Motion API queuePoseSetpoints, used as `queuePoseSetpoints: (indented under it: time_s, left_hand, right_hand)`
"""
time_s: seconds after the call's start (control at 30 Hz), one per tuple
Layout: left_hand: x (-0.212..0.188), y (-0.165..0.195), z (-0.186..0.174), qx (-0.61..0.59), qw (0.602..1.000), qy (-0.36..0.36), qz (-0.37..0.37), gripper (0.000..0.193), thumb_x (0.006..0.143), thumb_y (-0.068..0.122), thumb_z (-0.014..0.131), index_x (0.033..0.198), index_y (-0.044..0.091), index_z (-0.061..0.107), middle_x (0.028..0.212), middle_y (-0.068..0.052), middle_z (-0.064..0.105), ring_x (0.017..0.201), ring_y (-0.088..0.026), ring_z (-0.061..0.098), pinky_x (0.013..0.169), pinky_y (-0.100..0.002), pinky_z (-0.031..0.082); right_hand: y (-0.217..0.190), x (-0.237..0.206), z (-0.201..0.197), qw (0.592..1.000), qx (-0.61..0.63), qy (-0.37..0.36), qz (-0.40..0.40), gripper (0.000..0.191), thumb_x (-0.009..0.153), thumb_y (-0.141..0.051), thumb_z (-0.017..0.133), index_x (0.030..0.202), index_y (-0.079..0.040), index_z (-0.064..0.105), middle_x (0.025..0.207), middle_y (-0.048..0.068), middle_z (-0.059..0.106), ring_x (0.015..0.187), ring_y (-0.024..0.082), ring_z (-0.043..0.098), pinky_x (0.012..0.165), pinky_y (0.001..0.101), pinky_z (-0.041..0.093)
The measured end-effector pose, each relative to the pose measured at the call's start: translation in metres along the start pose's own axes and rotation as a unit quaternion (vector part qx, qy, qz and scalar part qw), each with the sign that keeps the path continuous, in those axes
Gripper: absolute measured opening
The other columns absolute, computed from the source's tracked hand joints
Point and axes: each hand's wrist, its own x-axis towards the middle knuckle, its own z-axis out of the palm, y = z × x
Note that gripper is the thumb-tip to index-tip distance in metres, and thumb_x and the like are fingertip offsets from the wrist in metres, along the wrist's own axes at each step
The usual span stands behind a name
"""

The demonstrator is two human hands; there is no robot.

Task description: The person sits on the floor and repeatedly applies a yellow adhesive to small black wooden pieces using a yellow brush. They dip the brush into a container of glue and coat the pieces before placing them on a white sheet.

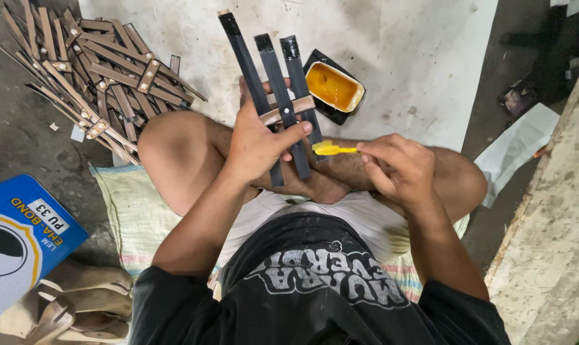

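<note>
Strap piece, three dark strips joined by a tan cross band, stands fanned upward in the left hand of a person seated cross-legged on the ground, above the knees and in front of a pale sheet spread on the floor. The strips look thin, light and limp enough to bend, so the piece is likely to flop unless it is pinched at the cross band, where the three meet; that is just where the thumb and fingers clamp it, with the wrist cocked back and the forearm rising from the lap.

At far left lies a heap of like pieces, brown strips with tan bands, well apart from the hands, and below it a blue tin rests beside a striped sack that the person sits on.

To the right of the raised piece, a small black tray of amber glue sits on the sheet, near the strip ends. The right hand is closed in a pinch on a yellow brush, whose tip points left and touches, or nearly touches, the lower end of the rightmost strip. The elbow is tucked in and the hand hovers over the right knee. The wet glue probably makes the coated parts tacky, so bare ends are the safer hold.
</note>
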Motion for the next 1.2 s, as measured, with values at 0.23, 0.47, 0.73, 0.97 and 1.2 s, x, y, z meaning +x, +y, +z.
queuePoseSetpoints:
  time_s: [0.23, 0.47, 0.73, 0.97, 1.2]
  left_hand:
    - [0.004, 0.003, -0.006, -0.047, 0.998, 0.016, -0.026, 0.069, 0.081, -0.002, 0.082, 0.14, 0.001, 0.046, 0.096, -0.007, 0.07, 0.073, -0.011, 0.072, 0.043, -0.021, 0.051]
    - [-0.003, 0.003, 0.0, -0.039, 0.998, -0.02, -0.039, 0.069, 0.083, -0.002, 0.08, 0.142, 0.001, 0.044, 0.094, -0.008, 0.068, 0.074, -0.013, 0.072, 0.041, -0.021, 0.049]
    - [0.008, -0.006, -0.012, -0.141, 0.988, 0.02, -0.057, 0.063, 0.088, 0.006, 0.078, 0.14, 0.003, 0.043, 0.099, -0.007, 0.068, 0.082, -0.015, 0.07, 0.049, -0.023, 0.049]
    - [0.009, -0.028, 0.007, -0.177, 0.984, -0.017, -0.03, 0.045, 0.097, 0.007, 0.073, 0.135, -0.003, 0.052, 0.109, -0.01, 0.07, 0.099, -0.019, 0.071, 0.068, -0.029, 0.059]
    - [-0.003, -0.02, 0.011, -0.094, 0.99, -0.088, 0.054, 0.055, 0.095, 0.006, 0.077, 0.144, 0.0, 0.053, 0.134, -0.009, 0.058, 0.112, -0.019, 0.064, 0.093, -0.032, 0.058]
  right_hand:
    - [-0.012, 0.016, -0.015, 0.996, -0.051, -0.054, -0.042, 0.02, 0.08, -0.007, 0.08, 0.098, -0.013, 0.078, 0.081, 0.004, 0.067, 0.067, 0.022, 0.065, 0.061, 0.0359, 0.049]
    - [-0.01, 0.014, -0.022, 0.997, -0.042, -0.058, -0.016, 0.02, 0.081, -0.006, 0.077, 0.101, -0.011, 0.077, 0.084, 0.006, 0.07, 0.067, 0.022, 0.065, 0.061, 0.0343, 0.05]
    - [0.022, -0.012, -0.031, 0.941, 0.303, -0.093, 0.114, 0.015, 0.095, -0.005, 0.071, 0.11, -0.003, 0.072, 0.097, 0.005, 0.072, 0.087, 0.011, 0.068, 0.076, 0.0282, 0.054]
    - [0.003, -0.038, 0.048, 0.856, 0.423, -0.027, 0.298, 0.022, 0.092, -0.011, 0.076, 0.108, 0.002, 0.069, 0.101, 0.003, 0.073, 0.09, 0.009, 0.068, 0.079, 0.0249, 0.056]
    - [-0.013, -0.029, 0.061, 0.836, 0.438, 0.052, 0.326, 0.015, 0.096, -0.01, 0.077, 0.103, 0.001, 0.069, 0.087, 0.004, 0.069, 0.077, 0.01, 0.064, 0.07, 0.0255, 0.053]
